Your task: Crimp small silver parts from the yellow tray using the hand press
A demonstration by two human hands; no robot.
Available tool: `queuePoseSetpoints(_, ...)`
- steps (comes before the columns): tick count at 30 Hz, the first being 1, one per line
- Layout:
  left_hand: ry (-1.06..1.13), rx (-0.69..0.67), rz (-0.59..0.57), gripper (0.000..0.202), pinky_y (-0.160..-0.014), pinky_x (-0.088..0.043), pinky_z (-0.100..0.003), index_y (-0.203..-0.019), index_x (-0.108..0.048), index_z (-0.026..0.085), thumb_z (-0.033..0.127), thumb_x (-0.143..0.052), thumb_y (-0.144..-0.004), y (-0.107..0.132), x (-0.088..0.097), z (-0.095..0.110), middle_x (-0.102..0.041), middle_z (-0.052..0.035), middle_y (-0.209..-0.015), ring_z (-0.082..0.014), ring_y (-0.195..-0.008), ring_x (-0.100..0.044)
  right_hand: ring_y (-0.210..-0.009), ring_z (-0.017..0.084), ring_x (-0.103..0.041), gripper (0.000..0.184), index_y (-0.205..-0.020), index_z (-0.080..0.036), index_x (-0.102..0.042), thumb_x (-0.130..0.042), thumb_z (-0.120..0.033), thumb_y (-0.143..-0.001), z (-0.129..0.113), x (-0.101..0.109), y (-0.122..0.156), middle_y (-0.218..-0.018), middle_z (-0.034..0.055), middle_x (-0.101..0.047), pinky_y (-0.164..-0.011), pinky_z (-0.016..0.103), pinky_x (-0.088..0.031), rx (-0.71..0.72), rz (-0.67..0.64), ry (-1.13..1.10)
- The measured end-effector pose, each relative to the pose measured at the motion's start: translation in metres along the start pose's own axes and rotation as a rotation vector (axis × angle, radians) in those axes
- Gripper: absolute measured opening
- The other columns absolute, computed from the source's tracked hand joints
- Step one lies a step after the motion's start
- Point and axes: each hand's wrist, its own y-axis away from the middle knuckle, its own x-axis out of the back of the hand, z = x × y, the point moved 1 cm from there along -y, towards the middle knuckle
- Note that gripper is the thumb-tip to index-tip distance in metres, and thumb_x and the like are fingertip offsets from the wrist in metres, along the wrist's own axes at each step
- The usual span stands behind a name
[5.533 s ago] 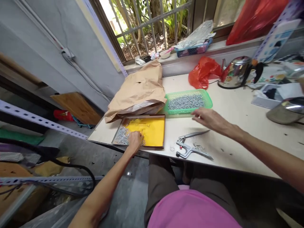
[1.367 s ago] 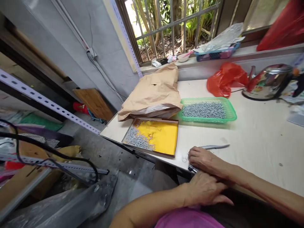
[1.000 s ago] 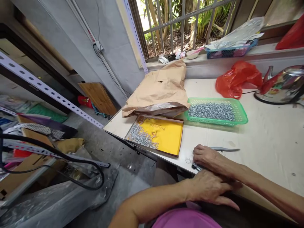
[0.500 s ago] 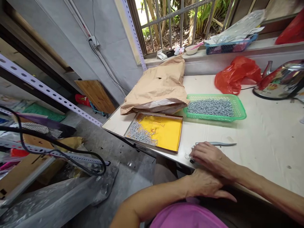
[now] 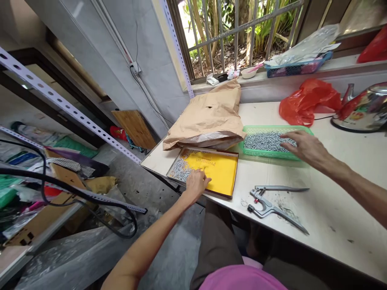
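Observation:
My left hand (image 5: 196, 184) is at the near side of a shallow box (image 5: 235, 177) lined in yellow. Its fingertips are bent down beside a heap of small silvery metal pins (image 5: 181, 169), thumb held apart. Over the right part of a green plastic basket (image 5: 307, 129) is my right hand (image 5: 305, 147), fingers and thumb apart, fingertips by many similar metal pins (image 5: 263, 141). I see nothing held in either hand. Grey hand pliers (image 5: 267, 207) with long spread handles lie on the table near its front edge, touched by neither hand.
A large brown paper bag (image 5: 208, 114) lies behind the box. Farther right are a red plastic bag (image 5: 308, 100) and a metal kettle (image 5: 363, 110). A blue basket (image 5: 299, 68) stands on the window sill. Black cables (image 5: 75, 189) hang at the left.
My hands have moved apart from the table's front edge: the left to the yellow-lined box, the right to the green basket. The pliers, partly covered before, now show fully.

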Motion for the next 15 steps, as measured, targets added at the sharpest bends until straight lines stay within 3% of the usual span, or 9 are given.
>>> queuePoseSetpoints(4,-0.077,0.073,-0.178,0.019,-0.077,-0.049,-0.033,-0.087,-0.073,0.015,0.03,-0.063,-0.079,-0.011,-0.006,-0.007,-0.068,-0.0126,-0.092,-0.0274,-0.1,-0.06,-0.109,0.023,-0.056,0.04,-0.121,-0.014,-0.062,-0.051,-0.041,-0.092,-0.01,-0.008,0.03,-0.121,0.0153,-0.058,-0.089,0.033,-0.045,0.096,-0.052,-0.025)
queuePoseSetpoints(8,-0.1,0.054,-0.254,0.025,-0.08,-0.049,-0.034,-0.098,-0.072,0.012,0.021,-0.057,-0.08,-0.013,-0.011,0.001,-0.069,-0.0164,-0.099,-0.0279,-0.103,-0.062,-0.107,0.026,-0.06,0.037,-0.114,-0.024,-0.065,-0.045,-0.046,-0.092,-0.025,0.001,0.086,-0.125,0.0113,-0.057,-0.085,0.035,-0.051,0.146,-0.188,-0.108)
queuePoseSetpoints(11,-0.074,0.032,-0.265,0.026,-0.082,-0.049,-0.034,-0.099,-0.072,0.013,0.016,-0.053,-0.081,-0.012,-0.013,0.001,-0.069,-0.0166,-0.102,-0.0266,-0.102,-0.063,-0.105,0.027,-0.063,0.034,-0.117,-0.037,-0.061,-0.045,-0.049,-0.09,-0.013,-0.003,0.13,-0.131,0.0059,-0.055,-0.084,0.039,-0.056,0.089,-0.276,-0.188)
queuePoseSetpoints(15,-0.014,0.014,-0.246,0.027,-0.081,-0.049,-0.032,-0.098,-0.073,0.017,0.016,-0.052,-0.08,-0.01,-0.014,-0.005,-0.071,-0.0128,-0.099,-0.0243,-0.097,-0.065,-0.101,0.029,-0.065,0.027,-0.106,-0.045,-0.065,-0.048,-0.05,-0.086,0.015,-0.02,0.169,-0.122,0.0035,-0.061,-0.081,0.044,-0.059,0.085,-0.253,-0.273)
